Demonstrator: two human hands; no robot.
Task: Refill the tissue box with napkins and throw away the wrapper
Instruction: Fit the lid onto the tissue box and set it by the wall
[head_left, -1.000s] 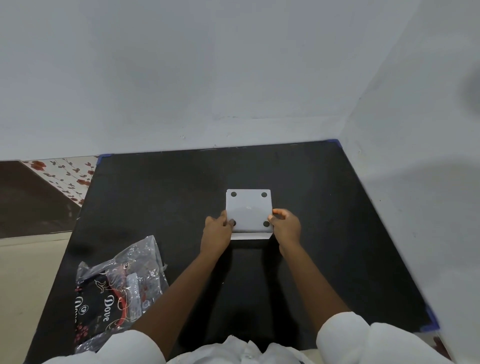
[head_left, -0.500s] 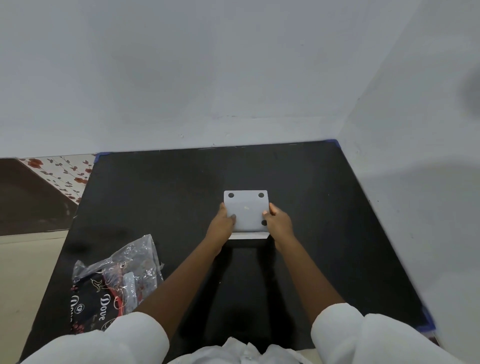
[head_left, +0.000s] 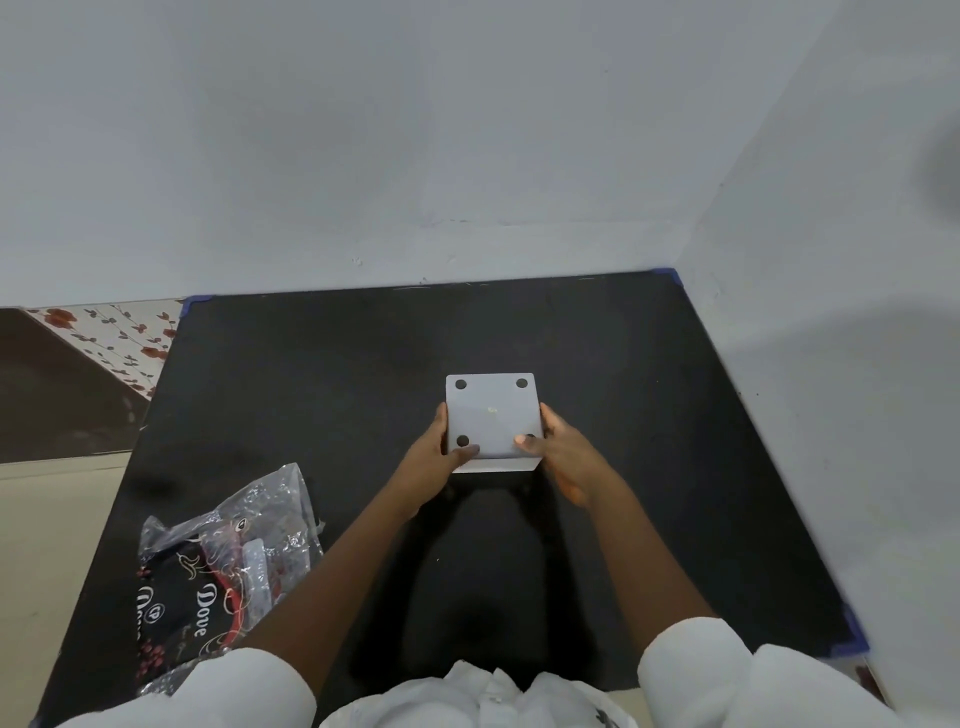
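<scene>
A white square tissue box (head_left: 491, 415) stands upside down near the middle of the black table (head_left: 322, 374), its underside with dark round feet facing up. My left hand (head_left: 435, 462) grips its left side with the thumb on the near left corner. My right hand (head_left: 563, 457) holds its right side, thumb over the near right foot. A crumpled clear and black napkin wrapper (head_left: 218, 566) printed "Dove" lies at the table's near left. No napkins are visible.
The table sits in a corner, with a grey wall (head_left: 415, 156) behind and another (head_left: 831, 312) along the right. Floor and a floral-patterned surface (head_left: 109, 338) show at the left. A white plastic bag (head_left: 483, 696) lies at my lap.
Both hands have slid forward along the box's sides and closed tighter on it, thumbs now on its near corners. The box has barely shifted.
</scene>
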